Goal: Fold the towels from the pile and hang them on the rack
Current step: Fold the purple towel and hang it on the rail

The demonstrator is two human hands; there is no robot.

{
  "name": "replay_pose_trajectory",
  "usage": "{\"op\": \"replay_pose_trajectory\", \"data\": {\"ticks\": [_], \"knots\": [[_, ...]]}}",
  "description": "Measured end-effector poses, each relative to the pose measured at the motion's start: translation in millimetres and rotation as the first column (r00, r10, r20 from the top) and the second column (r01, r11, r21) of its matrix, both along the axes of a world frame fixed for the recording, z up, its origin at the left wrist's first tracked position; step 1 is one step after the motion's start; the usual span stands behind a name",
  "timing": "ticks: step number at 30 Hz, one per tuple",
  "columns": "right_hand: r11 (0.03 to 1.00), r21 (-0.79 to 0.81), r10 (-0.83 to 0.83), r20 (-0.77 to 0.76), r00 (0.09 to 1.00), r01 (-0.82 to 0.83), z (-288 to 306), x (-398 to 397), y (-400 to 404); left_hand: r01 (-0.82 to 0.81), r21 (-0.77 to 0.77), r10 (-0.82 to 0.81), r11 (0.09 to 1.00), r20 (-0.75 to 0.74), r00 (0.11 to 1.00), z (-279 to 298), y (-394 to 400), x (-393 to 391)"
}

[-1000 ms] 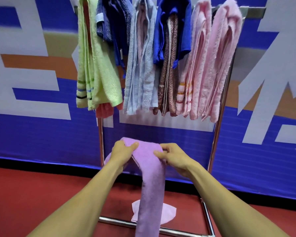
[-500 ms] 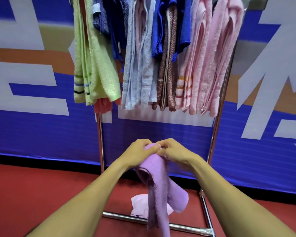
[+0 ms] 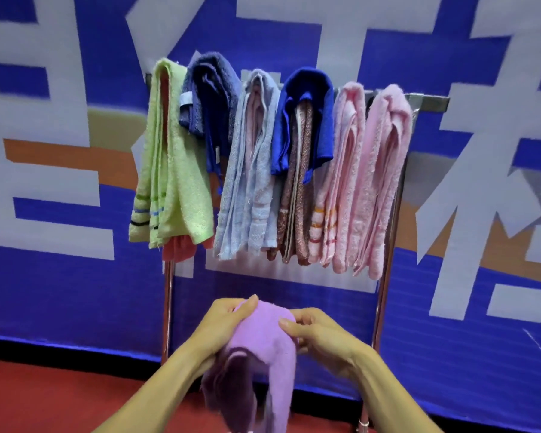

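The lilac towel (image 3: 269,348) runs off the bottom edge of the frame, so its lower end is cut off, and its hanging folds are blurred. Both forearms are cut by the bottom edge too. The fingers of the left hand (image 3: 222,326) and the right hand (image 3: 317,334) lie partly behind the cloth. The rack (image 3: 431,101) has most of its top bar hidden under hung towels, and its base is out of frame.

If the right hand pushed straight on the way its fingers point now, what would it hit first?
The right hand points leftward across the folded purple towel it pinches, so it would likely meet the left hand gripping the towel's other side first, though depth is unclear.
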State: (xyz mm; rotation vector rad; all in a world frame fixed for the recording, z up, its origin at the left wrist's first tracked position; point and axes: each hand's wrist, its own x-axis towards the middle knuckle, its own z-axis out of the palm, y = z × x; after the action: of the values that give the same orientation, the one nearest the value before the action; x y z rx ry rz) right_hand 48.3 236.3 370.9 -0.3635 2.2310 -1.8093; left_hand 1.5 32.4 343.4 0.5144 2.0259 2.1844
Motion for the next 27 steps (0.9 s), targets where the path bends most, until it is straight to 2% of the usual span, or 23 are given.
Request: {"op": "replay_pose_trajectory", "data": {"ticks": [3,4,8,12,16,21,25,27], "knots": [[0.988,-0.152,-0.045,-0.062,0.997,0.035,20.7,3.7,2.5,0.136,-0.103,-0.139,0.985,-0.023,0.990,20.1,5.7,3.9],[0.980,-0.192,-0.060,-0.063,0.996,0.047,29.3,5.5,2.6,0.146,-0.092,-0.149,0.985,-0.030,0.988,31.1,10.2,6.0],[0.969,-0.243,-0.054,-0.042,0.998,0.042,61.6,6.9,14.6,0.147,0.170,-0.141,0.974,-0.042,0.989,93.8,29.9,12.0],[0.969,-0.226,-0.119,-0.068,0.991,0.101,101.8,8.8,34.5,0.106,0.273,-0.085,0.956,-0.088,0.993,162.5,60.5,21.0],[0.952,-0.259,-0.217,-0.191,0.957,0.164,174.0,14.3,57.1,0.020,0.404,0.038,0.914,-0.135,0.990,218.8,82.7,14.3],[0.892,-0.348,-0.405,-0.336,0.850,0.287,260.3,8.6,63.7,-0.002,0.406,0.072,0.914,-0.157,0.985,290.5,116.3,3.9],[0.853,-0.396,-0.485,-0.365,0.794,0.339,305.7,-17.7,61.8,-0.080,0.391,0.159,0.917,-0.173,0.972,335.9,130.8,-9.4],[0.833,-0.399,-0.526,-0.354,0.773,0.384,321.2,-33.8,61.7,-0.058,0.364,0.140,0.930,-0.202,0.969,351.7,134.9,-11.7]]}}
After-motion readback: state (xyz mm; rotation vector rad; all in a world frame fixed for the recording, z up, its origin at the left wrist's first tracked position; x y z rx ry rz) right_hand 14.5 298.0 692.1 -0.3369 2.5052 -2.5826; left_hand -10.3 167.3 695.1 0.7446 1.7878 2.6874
